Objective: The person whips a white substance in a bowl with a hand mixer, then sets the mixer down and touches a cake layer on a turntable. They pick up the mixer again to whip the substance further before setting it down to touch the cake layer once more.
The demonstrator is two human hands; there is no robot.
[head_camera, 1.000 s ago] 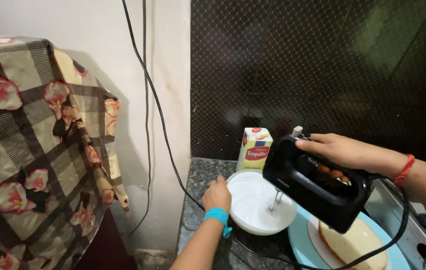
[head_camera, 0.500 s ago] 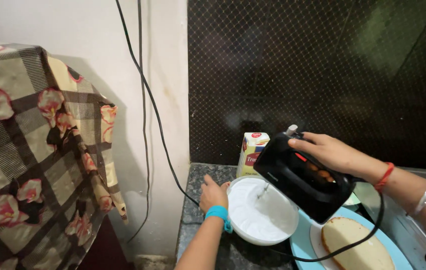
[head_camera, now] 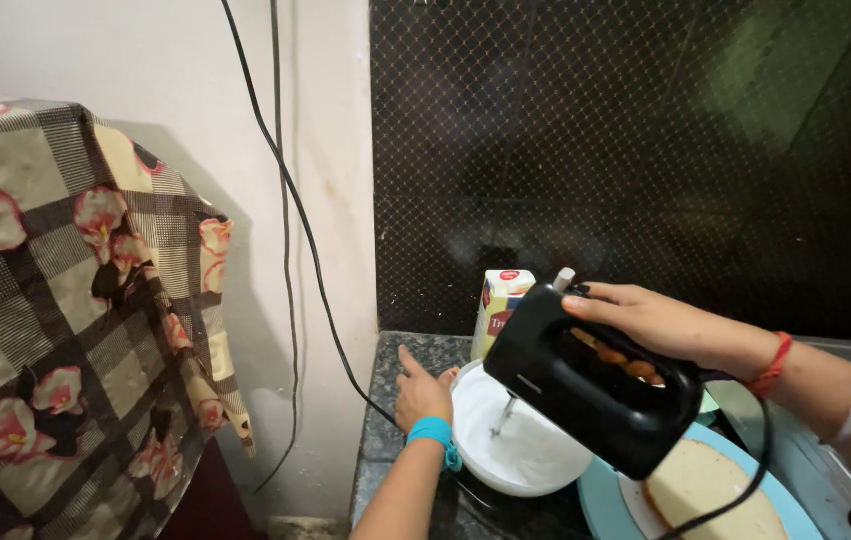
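The right hand (head_camera: 660, 325) is wrapped around the handle of a black mixer (head_camera: 590, 385), fingers curled under the grip and thumb stretched along the top. The mixer hangs tilted over the bowl (head_camera: 520, 445), its beaters (head_camera: 501, 415) dipping into the white cream inside. A red thread circles the right wrist, with a metal bangle further up the arm.

The left hand (head_camera: 422, 392) rests flat against the bowl's left rim, fingers spread and touching it, closed on nothing. A blue band (head_camera: 435, 432) sits on that wrist.

The bowl is white and stands on a dark speckled counter (head_camera: 390, 420). Just right of the bowl, partly under the mixer, lies a pale blue plate (head_camera: 600, 505) bearing a round sponge cake (head_camera: 710, 490). Behind the bowl, against the dark mesh screen (head_camera: 645, 150), stands a small carton (head_camera: 500, 305), white and yellow with a red mark. The mixer's black cord (head_camera: 745, 490) loops down over the plate.

Left of the bowl, past the counter's edge, a black cable (head_camera: 290, 210) runs down the pale wall. Further left hangs a checked cloth (head_camera: 65, 300) printed with pink flowers.
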